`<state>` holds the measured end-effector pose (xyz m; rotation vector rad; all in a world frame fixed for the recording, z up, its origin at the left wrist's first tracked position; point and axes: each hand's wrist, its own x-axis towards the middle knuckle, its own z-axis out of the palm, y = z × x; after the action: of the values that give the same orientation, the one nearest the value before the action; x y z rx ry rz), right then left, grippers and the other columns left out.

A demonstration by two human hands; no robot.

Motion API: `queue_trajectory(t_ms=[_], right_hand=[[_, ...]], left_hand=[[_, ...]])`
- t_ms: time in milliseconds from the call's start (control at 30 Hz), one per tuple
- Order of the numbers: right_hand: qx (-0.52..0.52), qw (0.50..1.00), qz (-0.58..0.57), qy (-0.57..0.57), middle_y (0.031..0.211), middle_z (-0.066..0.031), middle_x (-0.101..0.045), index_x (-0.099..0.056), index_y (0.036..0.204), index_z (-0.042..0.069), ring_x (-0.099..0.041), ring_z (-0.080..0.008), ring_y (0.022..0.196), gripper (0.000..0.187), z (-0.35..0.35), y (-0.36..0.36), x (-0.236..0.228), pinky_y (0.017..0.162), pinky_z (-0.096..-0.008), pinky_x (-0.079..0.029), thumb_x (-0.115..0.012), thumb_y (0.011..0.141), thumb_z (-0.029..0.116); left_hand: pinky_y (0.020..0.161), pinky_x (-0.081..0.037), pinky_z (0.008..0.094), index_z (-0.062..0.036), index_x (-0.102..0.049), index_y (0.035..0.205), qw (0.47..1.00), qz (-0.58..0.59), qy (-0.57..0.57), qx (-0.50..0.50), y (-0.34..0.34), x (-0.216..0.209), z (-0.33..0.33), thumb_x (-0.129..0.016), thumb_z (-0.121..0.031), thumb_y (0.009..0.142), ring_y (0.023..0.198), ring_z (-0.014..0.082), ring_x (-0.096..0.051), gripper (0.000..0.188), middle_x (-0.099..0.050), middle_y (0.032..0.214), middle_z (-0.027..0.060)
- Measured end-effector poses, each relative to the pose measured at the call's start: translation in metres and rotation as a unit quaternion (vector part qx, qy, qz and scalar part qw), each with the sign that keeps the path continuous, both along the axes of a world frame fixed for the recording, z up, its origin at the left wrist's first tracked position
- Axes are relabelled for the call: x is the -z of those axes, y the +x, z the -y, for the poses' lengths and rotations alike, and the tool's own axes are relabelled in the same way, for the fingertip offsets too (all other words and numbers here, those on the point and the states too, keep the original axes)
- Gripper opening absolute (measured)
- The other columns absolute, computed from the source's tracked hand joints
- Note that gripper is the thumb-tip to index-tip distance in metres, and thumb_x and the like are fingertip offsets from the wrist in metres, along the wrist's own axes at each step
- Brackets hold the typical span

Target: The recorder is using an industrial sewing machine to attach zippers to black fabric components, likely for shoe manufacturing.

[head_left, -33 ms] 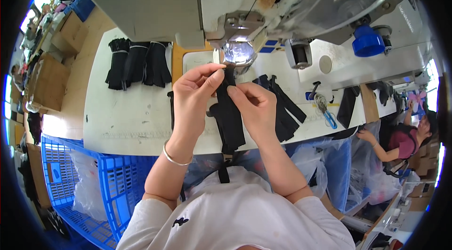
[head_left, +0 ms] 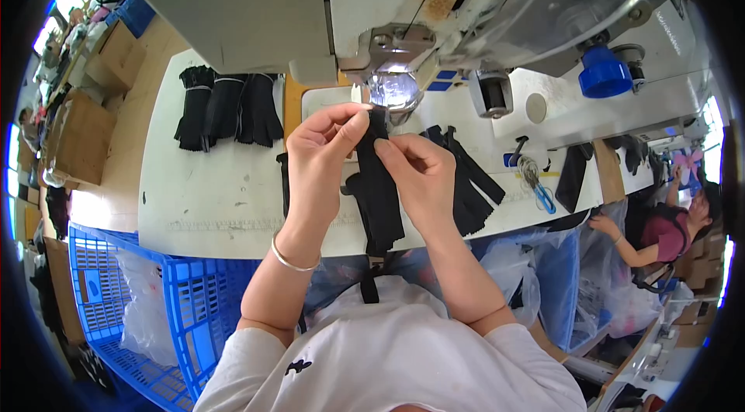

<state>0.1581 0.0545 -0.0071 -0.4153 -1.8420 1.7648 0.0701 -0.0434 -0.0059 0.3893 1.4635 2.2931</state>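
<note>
1. I see a matte black fabric strip (head_left: 379, 206), long and flat with a jagged near end, over the smooth white tabletop (head_left: 209, 191).
2. The left hand (head_left: 322, 140) pinches its far end; the right hand (head_left: 423, 175) pinches its right edge.
3. Its long axis runs from the sewing machine (head_left: 233, 8) toward the wearer's torso (head_left: 388, 334).
4. I have bare tabletop left of the left wrist, below tied black bundles (head_left: 225, 111).

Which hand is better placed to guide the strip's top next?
Probably the left hand: it pinches the black strip near its top, closer to the machine; the right hand holds lower.
</note>
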Motion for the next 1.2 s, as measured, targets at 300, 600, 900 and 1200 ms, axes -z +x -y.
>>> queue_trajectory(t_ms=[300,600,900,1200], right_hand=[[0.027,0.999,0.018,-0.019,0.064,0.0019,-0.061,-0.067,0.084,-0.005,-0.049,-0.0001,0.06,0.016,-0.005,-0.019,-0.017,0.053,-0.0187,-0.039,-0.067,0.086,0.011],[0.043,0.999,-0.004,-0.006,0.064,0.0024,-0.06,-0.067,0.085,-0.006,-0.048,0.0003,0.06,0.017,-0.004,-0.023,-0.017,0.052,-0.019,-0.039,-0.067,0.086,0.011],[0.001,0.997,0.08,0.012,0.056,-0.0013,-0.056,-0.068,0.088,-0.002,-0.049,-0.0029,0.047,0.017,0.005,0.004,-0.008,0.043,-0.0211,-0.035,-0.064,0.089,0.014],[-0.03,0.996,0.075,-0.033,0.063,0.0013,-0.056,-0.064,0.099,-0.003,-0.044,-0.0027,0.056,0.017,0.019,0.033,0.012,0.049,-0.0201,-0.036,-0.059,0.093,0.012]], left_hand=[[0.06,-0.03,0.0184,-0.0042,-0.066,0.092,0.996,0.026,0.062,-0.061,-0.011,0.002,-0.024,-0.068,-0.015,0.086,0.065,0.0017,-0.041,0.012,-0.056,0.075,-0.0068],[0.066,-0.036,0.0195,-0.0049,-0.063,0.093,0.99,0.07,0.103,-0.059,-0.009,0.002,-0.029,-0.063,-0.011,0.088,0.072,0.0032,-0.045,0.008,-0.056,0.081,-0.0043],[0.059,-0.037,0.0182,-0.0013,-0.059,0.091,0.98,-0.137,-0.014,-0.146,0.023,0.001,-0.013,-0.067,-0.007,0.086,0.069,0.0027,-0.044,0.011,-0.054,0.078,-0.0027],[0.05,-0.035,0.0179,0.0017,-0.063,0.073,0.977,-0.117,-0.169,-0.064,0.019,0.003,0.008,-0.072,-0.008,0.083,0.056,0.0021,-0.045,0.017,-0.054,0.059,-0.0037]])
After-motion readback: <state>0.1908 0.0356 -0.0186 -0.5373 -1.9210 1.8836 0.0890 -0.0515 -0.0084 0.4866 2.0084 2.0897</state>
